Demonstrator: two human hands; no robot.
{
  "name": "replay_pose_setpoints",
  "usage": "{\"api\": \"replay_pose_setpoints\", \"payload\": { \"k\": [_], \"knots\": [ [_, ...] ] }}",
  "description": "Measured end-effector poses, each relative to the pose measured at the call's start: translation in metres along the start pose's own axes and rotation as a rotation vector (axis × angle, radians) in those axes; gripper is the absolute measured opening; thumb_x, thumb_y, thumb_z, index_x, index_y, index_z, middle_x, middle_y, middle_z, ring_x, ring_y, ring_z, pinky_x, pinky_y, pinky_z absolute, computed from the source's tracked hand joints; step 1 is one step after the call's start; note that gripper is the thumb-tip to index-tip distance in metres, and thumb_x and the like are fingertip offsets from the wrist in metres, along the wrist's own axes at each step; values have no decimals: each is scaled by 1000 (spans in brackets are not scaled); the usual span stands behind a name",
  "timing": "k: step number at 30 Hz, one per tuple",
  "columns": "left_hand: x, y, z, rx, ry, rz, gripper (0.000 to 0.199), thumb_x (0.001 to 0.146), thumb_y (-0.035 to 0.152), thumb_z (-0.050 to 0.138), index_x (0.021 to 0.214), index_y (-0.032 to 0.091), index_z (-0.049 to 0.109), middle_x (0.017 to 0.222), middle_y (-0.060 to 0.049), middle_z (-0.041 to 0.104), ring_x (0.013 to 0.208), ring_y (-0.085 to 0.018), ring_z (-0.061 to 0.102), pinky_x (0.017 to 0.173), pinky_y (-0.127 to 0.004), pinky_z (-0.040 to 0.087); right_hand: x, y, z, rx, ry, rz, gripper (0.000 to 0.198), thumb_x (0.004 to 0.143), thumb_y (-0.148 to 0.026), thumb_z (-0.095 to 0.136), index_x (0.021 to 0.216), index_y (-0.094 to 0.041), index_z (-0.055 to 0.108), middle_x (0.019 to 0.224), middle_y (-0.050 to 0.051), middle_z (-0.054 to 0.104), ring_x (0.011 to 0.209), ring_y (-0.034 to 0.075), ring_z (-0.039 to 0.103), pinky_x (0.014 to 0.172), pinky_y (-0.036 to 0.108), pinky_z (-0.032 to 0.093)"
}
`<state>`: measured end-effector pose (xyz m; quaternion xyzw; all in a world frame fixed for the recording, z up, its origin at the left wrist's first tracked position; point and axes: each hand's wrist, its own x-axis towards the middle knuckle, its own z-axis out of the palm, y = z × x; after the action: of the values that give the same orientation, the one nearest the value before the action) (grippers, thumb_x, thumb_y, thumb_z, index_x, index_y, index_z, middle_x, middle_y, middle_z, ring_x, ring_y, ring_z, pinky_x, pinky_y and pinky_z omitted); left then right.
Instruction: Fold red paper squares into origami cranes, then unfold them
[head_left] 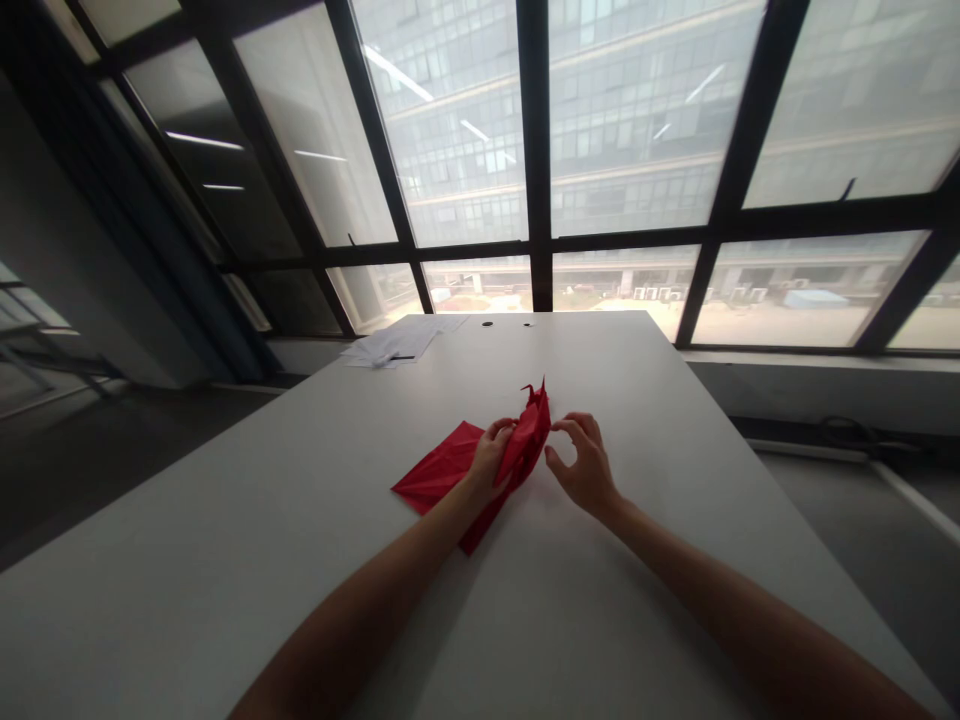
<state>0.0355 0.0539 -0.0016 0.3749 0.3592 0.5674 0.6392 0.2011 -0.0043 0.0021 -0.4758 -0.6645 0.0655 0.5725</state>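
Note:
A folded piece of red paper (531,432) is held up at a tilt over the table, gripped in my left hand (491,450). My fingers wrap its left side, and part of the paper is hidden behind them. To its right, my right hand (585,465) is open, thumb and index finger curved apart with nothing between them. Its index fingertip is close to the paper's right edge; I cannot tell if they touch. A creased red sheet (439,470) lies flat beneath my left hand and forearm. Just behind the held paper, a small red origami crane (534,396) shows in part.
The white table (300,510) stretches toward large dark-framed windows (536,200). White papers (405,342) with a dark pen (402,358) lie at its far left corner. Two small dark round spots, one of them a black disc (487,324), are near the far edge.

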Motion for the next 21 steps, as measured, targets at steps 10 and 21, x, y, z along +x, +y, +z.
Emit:
{"api": "replay_pose_setpoints", "payload": {
  "k": [10,21],
  "knots": [
    [6,-3,-4,40,-29,30,30,74,29,78,98,16,65,90,-5,69,66,-14,65,61,-25,55,2,15,9,669,-179,598,56,70,-39,80,113,-20,51,77,2,71,70,20,68,67,35,56],
    [6,-5,3,-150,-69,-44,19,75,12,72,93,14,66,84,-5,71,67,-12,66,66,-22,55,11,16,-4,991,-98,715,29,63,-32,80,83,-20,63,78,1,71,68,16,65,66,30,53]
  ]
}}
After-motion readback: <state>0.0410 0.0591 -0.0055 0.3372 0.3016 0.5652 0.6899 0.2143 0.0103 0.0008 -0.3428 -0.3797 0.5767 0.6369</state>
